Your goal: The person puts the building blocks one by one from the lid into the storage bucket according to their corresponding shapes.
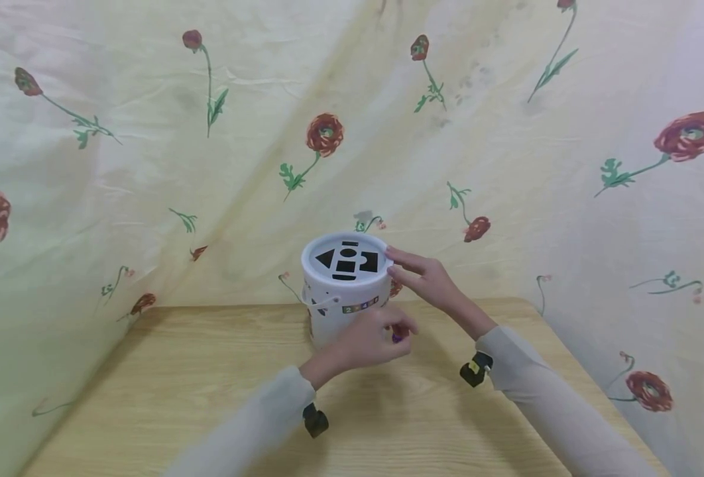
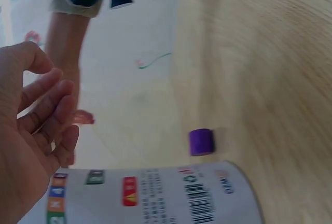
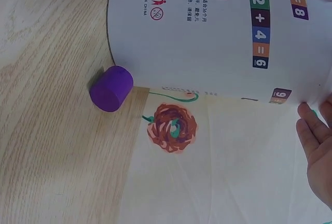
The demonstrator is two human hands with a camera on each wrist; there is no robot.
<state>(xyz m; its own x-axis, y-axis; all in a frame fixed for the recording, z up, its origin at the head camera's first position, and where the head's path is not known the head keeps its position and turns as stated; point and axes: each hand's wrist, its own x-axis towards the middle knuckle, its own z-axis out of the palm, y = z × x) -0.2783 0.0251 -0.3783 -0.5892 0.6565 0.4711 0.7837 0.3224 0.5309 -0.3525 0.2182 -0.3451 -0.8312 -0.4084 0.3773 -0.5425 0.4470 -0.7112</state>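
Note:
A white lidded bucket [image 1: 352,311] stands upright on the wooden table, its lid [image 1: 359,255] cut with several dark shape holes. My right hand [image 1: 426,278] touches the lid's right rim with extended fingertips; its fingers also show at the bucket's top edge in the right wrist view [image 3: 316,141]. In front of the bucket is my left hand [image 1: 370,338], its fingers loosely curled and holding nothing. The left wrist view shows this hand [image 2: 31,130] beside the bucket's printed side. A purple cylinder block [image 3: 111,89] lies on the table by the bucket's base, partly hidden behind the left fingers in the head view.
The wooden table [image 1: 227,384] reaches back to a flowered cloth [image 1: 244,165], which hangs behind and along both sides. A thin white handle [image 1: 319,303] hangs on the bucket's front left. Small dark cameras [image 1: 476,370] sit on both wrists.

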